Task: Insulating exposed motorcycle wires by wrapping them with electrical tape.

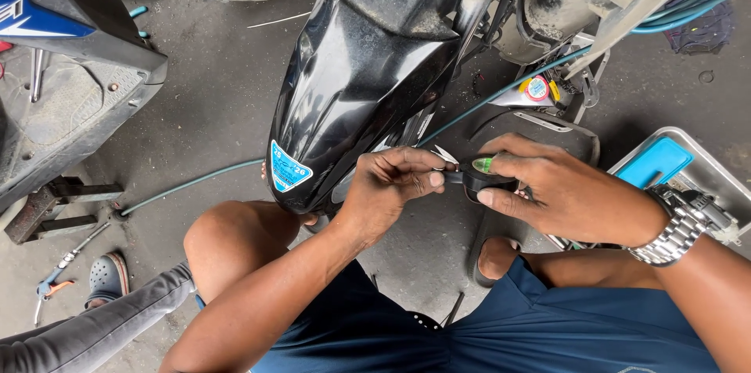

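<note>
The person was squatting on the concrete floor (219,107) in front of a black scooter fender (360,76). The right hand (563,189) was closed around a roll of black tape (481,176), the thumb lying over its top and the fingers wrapped under it. The left hand (391,185) had its fingertips pinched together on the loose end of the tape, just beside the roll. Both hands met close to the lower tip of the fender, a little to its right and above the floor. A metal watch (677,228) sat on the right wrist. A thin teal hose (195,180) ran across the floor behind the fender. At the right edge stood a metal tray (704,166) with a blue box (655,162) in it. Another person's grey sleeve (94,326) reached in from the lower left.
</note>
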